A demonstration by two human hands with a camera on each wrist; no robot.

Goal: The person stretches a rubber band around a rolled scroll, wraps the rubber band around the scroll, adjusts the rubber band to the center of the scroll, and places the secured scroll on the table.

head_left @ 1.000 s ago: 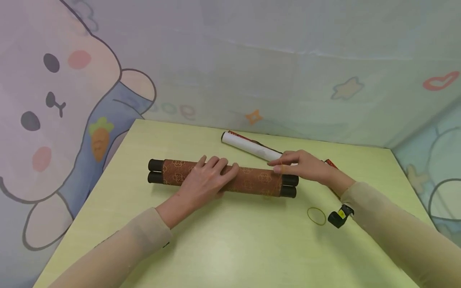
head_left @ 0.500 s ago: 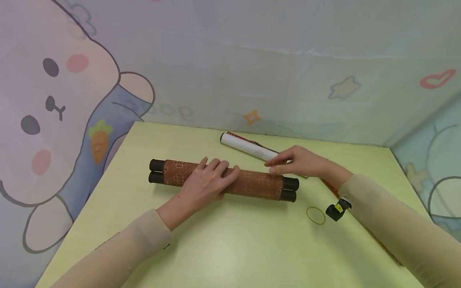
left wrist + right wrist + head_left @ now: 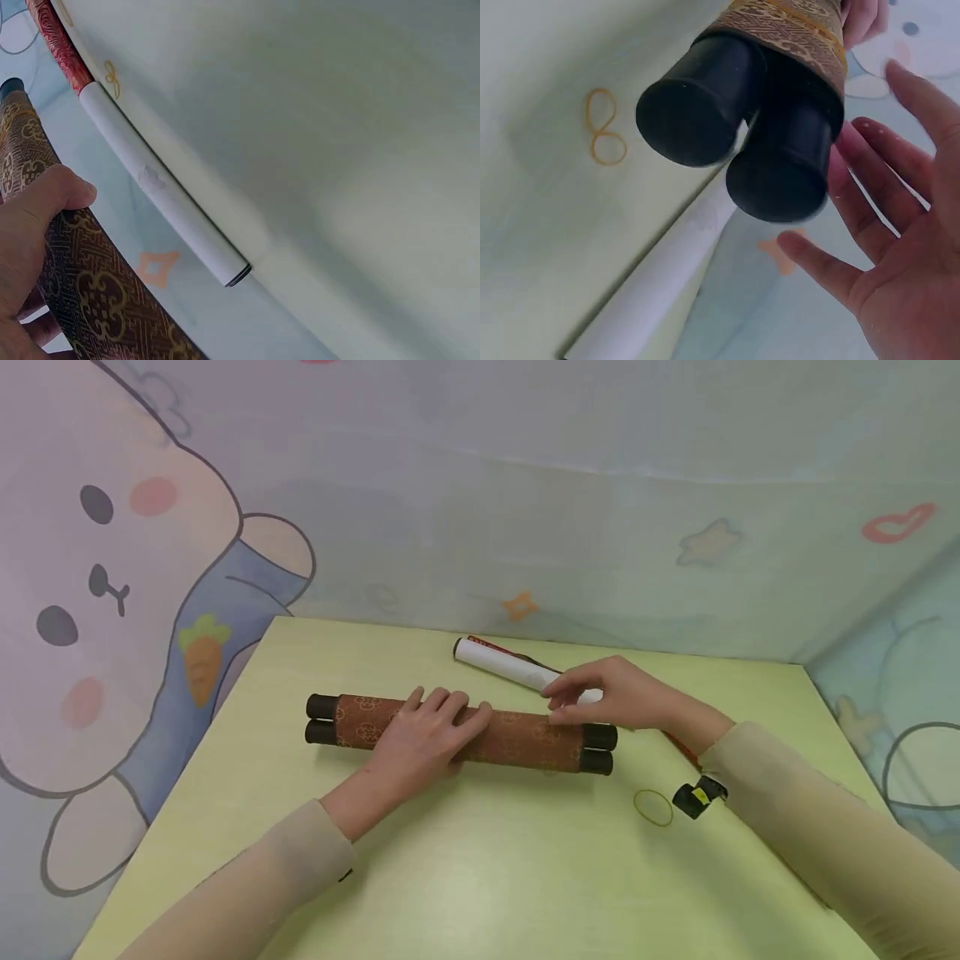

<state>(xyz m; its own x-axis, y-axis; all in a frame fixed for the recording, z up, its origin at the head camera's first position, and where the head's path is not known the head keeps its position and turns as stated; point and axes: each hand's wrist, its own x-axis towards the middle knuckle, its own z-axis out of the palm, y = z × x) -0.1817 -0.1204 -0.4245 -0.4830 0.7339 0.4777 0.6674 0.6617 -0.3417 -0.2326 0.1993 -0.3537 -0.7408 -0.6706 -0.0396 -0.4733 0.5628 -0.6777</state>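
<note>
A brown brocade scroll, rolled up on two rollers with black end knobs, is held crosswise over the table. My left hand grips it around the middle; the left wrist view shows the thumb across the patterned cloth. My right hand is at the far side of the scroll's right end. In the right wrist view its fingers are spread and hold nothing, fingertips beside the roll. A yellow rubber band runs around the brocade near that end.
Another rubber band lies loose on the table, right of the scroll. A white rolled scroll with red parts lies behind. A long reddish item is partly hidden under my right forearm. A printed curtain borders the table.
My right hand has shifted slightly left along the scroll and its fingers have loosened from a thin band pinched earlier. My left hand keeps its grip.
</note>
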